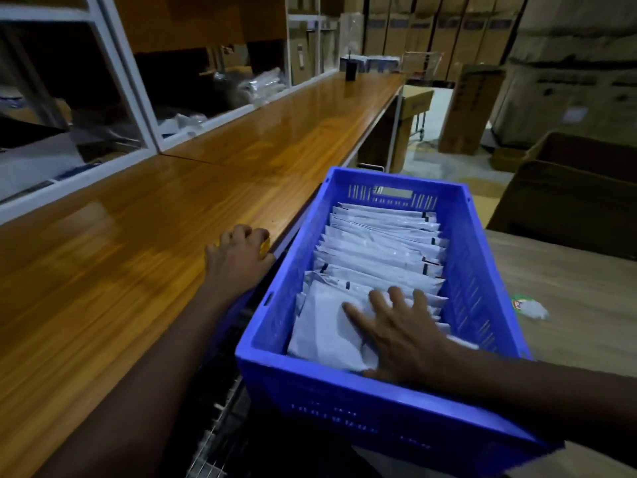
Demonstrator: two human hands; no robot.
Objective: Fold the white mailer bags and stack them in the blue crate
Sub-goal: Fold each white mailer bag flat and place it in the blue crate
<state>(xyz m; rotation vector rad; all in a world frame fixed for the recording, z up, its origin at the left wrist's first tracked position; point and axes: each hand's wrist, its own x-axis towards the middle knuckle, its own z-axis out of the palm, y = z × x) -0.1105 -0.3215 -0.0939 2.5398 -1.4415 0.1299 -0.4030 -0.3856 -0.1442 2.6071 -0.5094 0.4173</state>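
Head view: our right hand [403, 336] presses flat, fingers spread, on white mailer bags [379, 243] in the blue crate [344, 391]; our left hand [238, 260] curls round a small yellow object [264, 248].

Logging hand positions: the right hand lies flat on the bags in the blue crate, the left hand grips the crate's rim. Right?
No: the head view shows the left hand on the wooden counter, beside the blue crate, not on its rim. The rest holds.
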